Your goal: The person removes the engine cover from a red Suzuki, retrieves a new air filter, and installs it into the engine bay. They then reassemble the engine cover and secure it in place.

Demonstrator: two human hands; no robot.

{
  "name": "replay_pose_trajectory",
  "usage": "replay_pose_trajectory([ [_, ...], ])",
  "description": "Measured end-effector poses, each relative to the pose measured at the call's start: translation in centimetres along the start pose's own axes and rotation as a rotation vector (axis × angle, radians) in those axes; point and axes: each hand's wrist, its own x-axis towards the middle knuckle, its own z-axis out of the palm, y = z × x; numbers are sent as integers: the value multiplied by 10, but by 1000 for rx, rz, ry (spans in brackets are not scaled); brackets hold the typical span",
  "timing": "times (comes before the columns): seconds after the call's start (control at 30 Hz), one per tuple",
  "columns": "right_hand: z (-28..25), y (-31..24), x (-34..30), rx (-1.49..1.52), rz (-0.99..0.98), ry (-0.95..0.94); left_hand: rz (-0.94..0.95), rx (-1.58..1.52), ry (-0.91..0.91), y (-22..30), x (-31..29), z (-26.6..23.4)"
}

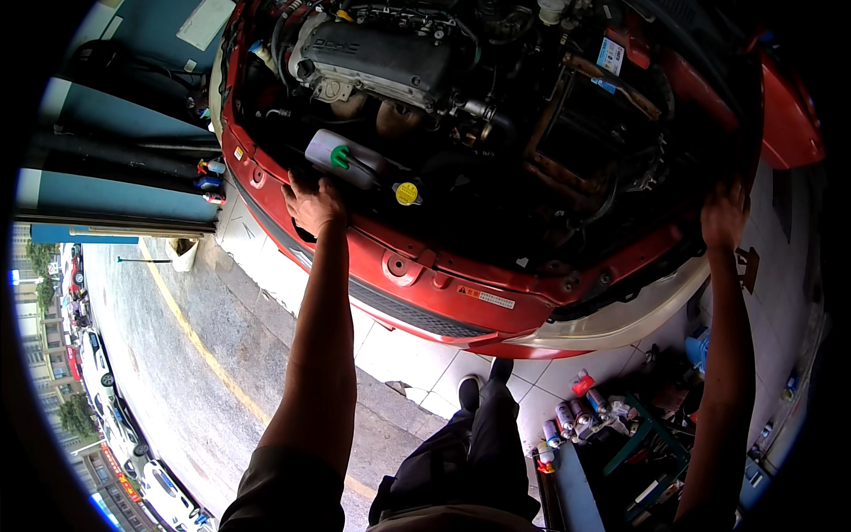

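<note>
In the head view, the left hand [315, 206] rests on the red front panel [368, 251] beside the whitish reservoir [321, 146] with its green cap [339, 157], fingers slightly spread; the right hand [725, 217] lies at the panel's right end, near the pale headlight [634, 308], its fingers too dark to tell

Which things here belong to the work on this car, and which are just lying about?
Belongs to the work:
- red car, under the left hand; right hand at its front corner
- engine

Apparently just lying about:
- spray cans on the floor
- bottles by the wall
</note>
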Motion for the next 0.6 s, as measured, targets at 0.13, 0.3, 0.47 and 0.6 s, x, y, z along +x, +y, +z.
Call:
replay_pose_trajectory([
  [0.13,-3,-2,1,1,-6,-8,4,6,2,0,0,-1],
  [0.3,-4,-3,0,-1,6,-29,-5,11,4,1,0,-1],
  [0.47,-5,-2,1,7,-3,-49,11,11,12,-3,2,1],
  [0.6,-2,0,0,-10,1,-78,7,4,10,-2,1,2],
])
